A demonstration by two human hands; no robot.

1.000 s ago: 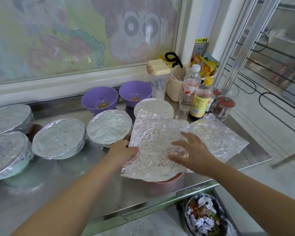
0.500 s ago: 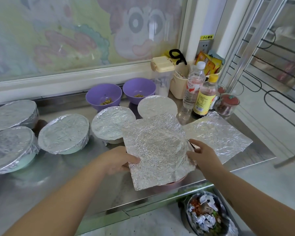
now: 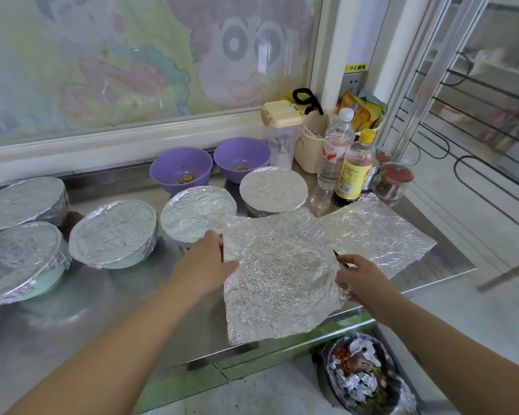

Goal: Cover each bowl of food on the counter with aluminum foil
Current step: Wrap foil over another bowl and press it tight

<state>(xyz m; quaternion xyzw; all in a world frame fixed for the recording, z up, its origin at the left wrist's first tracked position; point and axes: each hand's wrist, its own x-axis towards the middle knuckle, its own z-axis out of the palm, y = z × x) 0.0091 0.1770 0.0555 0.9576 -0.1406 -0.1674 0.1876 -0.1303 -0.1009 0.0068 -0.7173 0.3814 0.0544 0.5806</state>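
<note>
Two hands (image 3: 204, 262) (image 3: 360, 277) grip foil (image 3: 277, 283), yellow sign (image 3: 356, 67) 小心触电

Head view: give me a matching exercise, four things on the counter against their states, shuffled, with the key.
Things:
1. front foil sheet
2. spare foil sheet
3. purple bowls
4. yellow-capped bottle

States:
A. uncovered, at the back
B. standing upright
C. pressed into a round shape, held by left hand and right hand
D. lying flat at the right, untouched

Pairs: 1-C, 2-D, 3-A, 4-B
</note>
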